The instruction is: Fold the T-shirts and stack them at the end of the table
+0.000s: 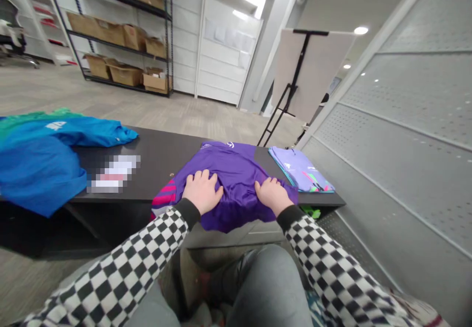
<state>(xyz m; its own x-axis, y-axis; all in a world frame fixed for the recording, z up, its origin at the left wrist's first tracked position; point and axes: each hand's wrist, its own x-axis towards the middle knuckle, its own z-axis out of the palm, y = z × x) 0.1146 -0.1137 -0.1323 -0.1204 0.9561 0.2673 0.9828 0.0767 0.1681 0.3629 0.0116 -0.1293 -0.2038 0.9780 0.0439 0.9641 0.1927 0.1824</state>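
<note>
A purple shirt [232, 169] with pink-striped sleeves lies on the dark table [158, 152], its near part hanging over the front edge. My left hand [201, 191] rests on its left side with the fingers curled into the cloth. On the shirt's right side lies my right hand [272, 194], fingers bent and pressed against the fabric. Both arms wear black-and-white checked sleeves.
A folded lilac shirt [300, 168] sits at the table's right end. Blue and green garments [40, 157] are heaped at the left. A grey perforated wall [405, 135] runs along the right. Shelves with cardboard boxes [121, 37] and an easel board [309, 71] stand behind.
</note>
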